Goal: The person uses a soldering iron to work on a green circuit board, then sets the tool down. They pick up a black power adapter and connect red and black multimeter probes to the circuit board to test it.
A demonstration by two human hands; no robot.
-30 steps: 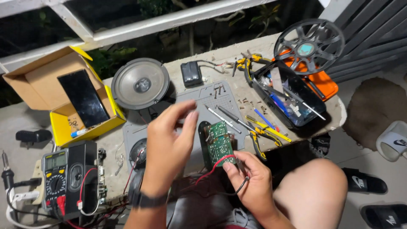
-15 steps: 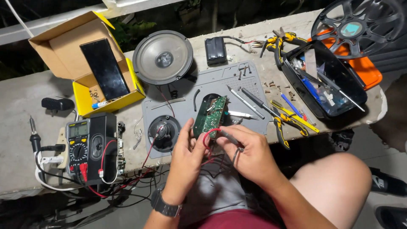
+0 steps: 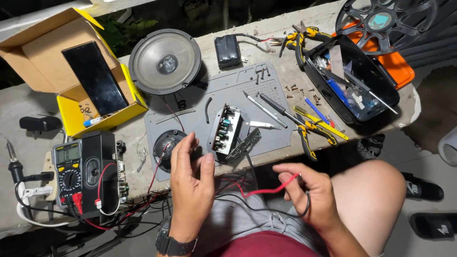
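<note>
Looks like probing time: your right hand (image 3: 309, 192) pinches the red lead (image 3: 266, 190) (black too), left hand (image 3: 190, 176) open, hovering near the circuit board (image 3: 227, 129). Next needs steady tips.

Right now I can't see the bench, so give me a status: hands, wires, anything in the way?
Left hand open, beside small speaker. Right hand pinching red wire and black wire. Circuit board on grey mat, untouched.
</note>
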